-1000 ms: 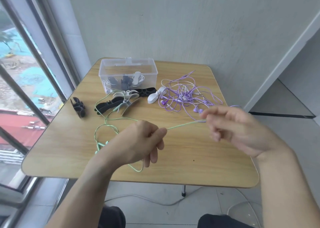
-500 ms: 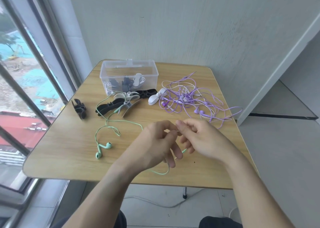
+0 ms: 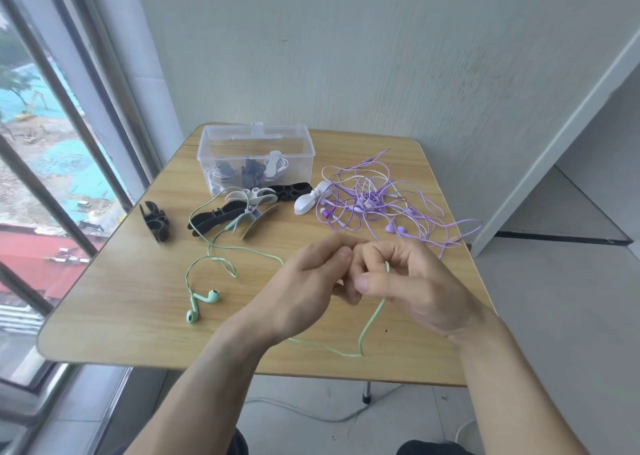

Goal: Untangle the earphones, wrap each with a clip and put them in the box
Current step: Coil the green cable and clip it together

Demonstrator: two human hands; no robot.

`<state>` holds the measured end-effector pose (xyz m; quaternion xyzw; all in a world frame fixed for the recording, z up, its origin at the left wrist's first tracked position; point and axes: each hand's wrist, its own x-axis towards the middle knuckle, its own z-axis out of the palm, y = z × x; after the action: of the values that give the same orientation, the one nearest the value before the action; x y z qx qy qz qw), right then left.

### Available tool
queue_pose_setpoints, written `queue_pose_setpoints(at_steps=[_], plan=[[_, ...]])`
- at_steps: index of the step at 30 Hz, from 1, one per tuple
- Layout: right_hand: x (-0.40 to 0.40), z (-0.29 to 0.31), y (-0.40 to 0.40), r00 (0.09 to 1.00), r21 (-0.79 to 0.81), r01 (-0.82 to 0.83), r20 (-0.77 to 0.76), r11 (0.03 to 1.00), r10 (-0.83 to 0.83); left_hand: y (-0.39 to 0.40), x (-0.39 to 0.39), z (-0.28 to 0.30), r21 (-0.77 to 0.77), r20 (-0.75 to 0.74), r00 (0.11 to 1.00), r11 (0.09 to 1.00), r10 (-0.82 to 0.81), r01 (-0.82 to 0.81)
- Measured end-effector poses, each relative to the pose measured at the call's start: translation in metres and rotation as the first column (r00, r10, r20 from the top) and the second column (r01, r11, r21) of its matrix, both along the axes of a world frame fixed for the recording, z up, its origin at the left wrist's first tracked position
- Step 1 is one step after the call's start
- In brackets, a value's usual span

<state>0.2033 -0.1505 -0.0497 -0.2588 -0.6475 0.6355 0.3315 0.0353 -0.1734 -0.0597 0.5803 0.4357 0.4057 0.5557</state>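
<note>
Two hands meet just above the near middle of the wooden table (image 3: pixel 114 302), knuckles almost touching. The left hand (image 3: pixel 304 292) has its fingers curled in toward the right, and the right hand (image 3: pixel 412 288) has thumb and fingers curled round the green cord (image 3: pixel 372 319), which comes out below the thumb, drops to the table near the front edge and bends back under the left wrist. Whether the left fingertips also pinch the cord I cannot tell, since they are hidden between the hands.

Left of the hands the cord loops across the wood to the pair of green earbuds (image 3: pixel 202 304), lying flat near the left edge. Farther back lie a black clip (image 3: pixel 156 221) standing apart on the left, then a cluster of black and white clips (image 3: pixel 242 209) with the green cord running through it. To the right of those sits the tangle of purple earphones (image 3: pixel 374 202), reaching to the right edge. At the far side stands the clear box (image 3: pixel 256 136), open at the top, with wrapped earphones inside.
</note>
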Motion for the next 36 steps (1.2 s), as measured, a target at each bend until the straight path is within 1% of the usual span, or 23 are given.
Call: queue_pose_setpoints(at_steps=[2,5,9,13,14,15,16,17,18,19,22,24,26,27,29,30,31,32,34,36], plan=[[0.0,-0.001,-0.001,1.0,-0.003,-0.001,-0.026,1.0,0.001,0.0,-0.002,-0.001,-0.031,0.025,1.0,0.999,-0.012,0.013],[-0.001,-0.002,-0.002,0.999,-0.028,0.051,0.006,0.998,-0.051,0.002,-0.007,-0.002,-0.048,-0.052,0.998,0.998,-0.043,0.041],[-0.003,0.001,-0.002,0.981,-0.065,0.173,0.096,0.983,-0.167,0.002,-0.012,0.002,-0.172,-0.111,0.988,0.981,-0.108,0.088],[-0.007,0.005,-0.006,0.982,-0.142,0.176,0.098,0.974,-0.163,0.006,-0.013,0.004,-0.255,-0.188,0.977,0.966,-0.098,0.048],[-0.007,0.005,-0.005,0.978,-0.135,0.187,0.116,0.973,-0.171,0.007,-0.013,0.003,-0.261,-0.223,0.971,0.965,-0.088,0.028],[-0.004,0.002,-0.003,0.962,-0.081,0.225,0.178,0.971,-0.208,0.008,-0.013,0.003,-0.268,-0.253,0.964,0.963,-0.084,0.014],[0.0,-0.001,0.001,0.923,0.026,0.274,0.274,0.961,-0.271,0.008,-0.014,0.002,-0.275,-0.265,0.961,0.961,-0.084,0.008],[0.005,-0.004,0.005,0.866,0.148,0.305,0.369,0.941,-0.339,0.008,-0.016,0.002,-0.284,-0.249,0.965,0.959,-0.083,0.009],[0.008,-0.007,0.008,0.826,0.214,0.314,0.419,0.925,-0.377,0.007,-0.018,0.003,-0.296,-0.201,0.977,0.955,-0.07,0.007],[0.01,-0.009,0.01,0.823,0.208,0.315,0.426,0.926,-0.376,0.006,-0.021,0.004,-0.307,-0.13,0.991,0.952,-0.043,0.0],[0.008,-0.014,0.01,0.915,0.032,0.276,0.296,0.961,-0.273,0.006,-0.026,0.008,-0.32,0.095,0.994,0.947,0.059,-0.026],[0.002,-0.014,0.006,0.946,-0.008,0.227,0.239,0.974,-0.218,0.007,-0.028,0.01,-0.322,0.185,0.977,0.946,0.105,-0.041],[-0.006,-0.015,0.003,0.954,-0.017,0.244,0.183,0.97,-0.237,0.007,-0.028,0.011,-0.351,0.258,0.955,0.935,0.143,-0.045],[-0.01,-0.016,0.003,0.942,-0.021,0.304,0.157,0.952,-0.297,0.007,-0.028,0.011,-0.373,0.291,0.943,0.927,0.159,-0.041],[-0.017,-0.022,0.004,0.874,-0.027,0.476,0.128,0.879,-0.47,0.006,-0.028,0.012,-0.41,0.352,0.922,0.912,0.161,-0.003],[-0.021,-0.024,0.004,0.831,-0.035,0.548,0.133,0.836,-0.54,0.005,-0.028,0.013,-0.416,0.384,0.912,0.909,0.143,0.033],[-0.024,-0.027,0.005,0.802,-0.039,0.588,0.161,0.808,-0.576,0.005,-0.028,0.013,-0.415,0.412,0.903,0.907,0.12,0.069],[-0.026,-0.03,0.005,0.79,-0.041,0.597,0.206,0.801,-0.578,0.005,-0.028,0.013,-0.403,0.431,0.897,0.91,0.096,0.097],[-0.028,-0.032,0.005,0.794,-0.06,0.577,0.273,0.814,-0.543,0.006,-0.029,0.012,-0.369,0.434,0.899,0.921,0.054,0.123],[-0.027,-0.034,0.005,0.793,-0.047,0.571,0.287,0.819,-0.537,0.007,-0.029,0.011,-0.357,0.411,0.91,0.929,0.058,0.102]])
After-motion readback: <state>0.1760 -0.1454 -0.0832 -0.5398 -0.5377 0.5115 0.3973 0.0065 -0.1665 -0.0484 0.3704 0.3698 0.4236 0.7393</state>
